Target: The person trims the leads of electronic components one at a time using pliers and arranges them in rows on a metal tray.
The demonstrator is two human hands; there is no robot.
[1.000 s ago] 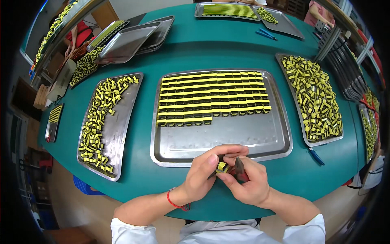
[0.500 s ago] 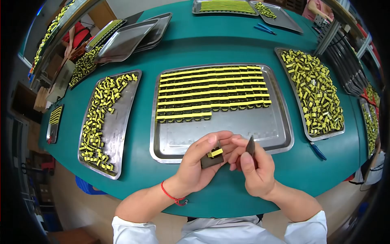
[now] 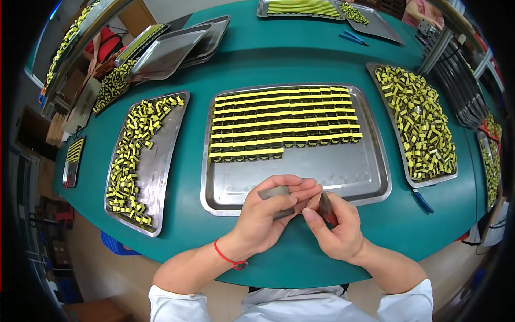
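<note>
My left hand (image 3: pixel 256 222) is closed around a grey metal block (image 3: pixel 273 192), its thumb pressed across the metal. The yellow-and-black part that sat in the block is hidden now. Beside it, my right hand (image 3: pixel 340 231) grips a dark pointed metal tool (image 3: pixel 324 203) with a red section near the palm; its exact kind is unclear. The fingertips of both hands are close together, over the front edge of a metal tray (image 3: pixel 241 188). In that tray, yellow-and-black components (image 3: pixel 284 114) stand in several neat rows, the nearest row reaching only about halfway across.
A left tray (image 3: pixel 163 161) and a right tray (image 3: pixel 456 173) hold loose components. Blue-handled pliers (image 3: pixel 422 202) lie beside the right tray, another blue tool (image 3: pixel 353 37) further back. Stacked trays (image 3: pixel 177 48) stand at back left. Other people's arms show at the far edges.
The block in my left hand has turned, and the yellow-and-black part has gone out of sight. My right hand's tool has tilted and dropped slightly, showing red.
</note>
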